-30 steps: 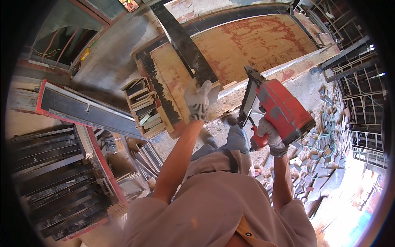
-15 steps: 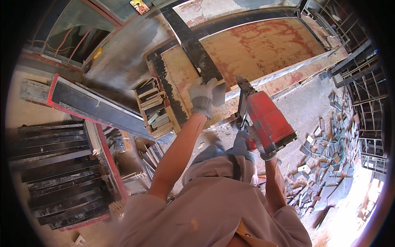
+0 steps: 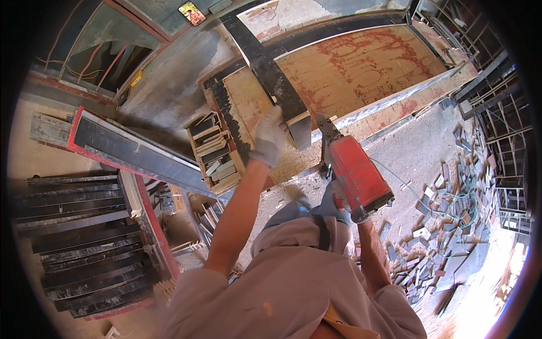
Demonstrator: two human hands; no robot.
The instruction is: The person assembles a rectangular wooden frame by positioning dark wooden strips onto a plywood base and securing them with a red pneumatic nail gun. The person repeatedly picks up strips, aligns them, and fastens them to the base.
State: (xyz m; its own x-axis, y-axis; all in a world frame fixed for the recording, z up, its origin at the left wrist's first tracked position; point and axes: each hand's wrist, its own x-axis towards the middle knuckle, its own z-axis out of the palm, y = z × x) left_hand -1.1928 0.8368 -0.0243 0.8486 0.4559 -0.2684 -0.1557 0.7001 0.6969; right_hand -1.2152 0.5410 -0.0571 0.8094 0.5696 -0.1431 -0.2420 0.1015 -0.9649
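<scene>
— Two hands, both busy. The gloved left hand (image 3: 270,137) is curled shut around the near end of the long dark painted timber plank (image 3: 270,73), right by its pale cut face. The right hand (image 3: 345,199) is mostly hidden under the boxy red power tool (image 3: 354,172); it seems clamped on the grip, though I can't really see the fingers from here.

— Where does the plank sit?

— Laid across the big reddish plywood sheet (image 3: 361,65), its near end sticking out over the edge, and the tool's black nose is just beside that end, close to the glove.

— That closeness bothers me.

— Me too. I'd say the main risk is the nose slipping off the plank's end toward the left fingers, since they grip so near it. One-handed, a heavy tool like that could twist or kick.

— And the footing?

— Poor, I think. Broken grey slabs and offcuts (image 3: 451,226) litter the ground to the right, and a thin cord (image 3: 403,186) trails across the dirt near there; a snag or stumble mid-work could jerk the tool. The stacked dark boards (image 3: 84,237) on the left are well apart.
</scene>
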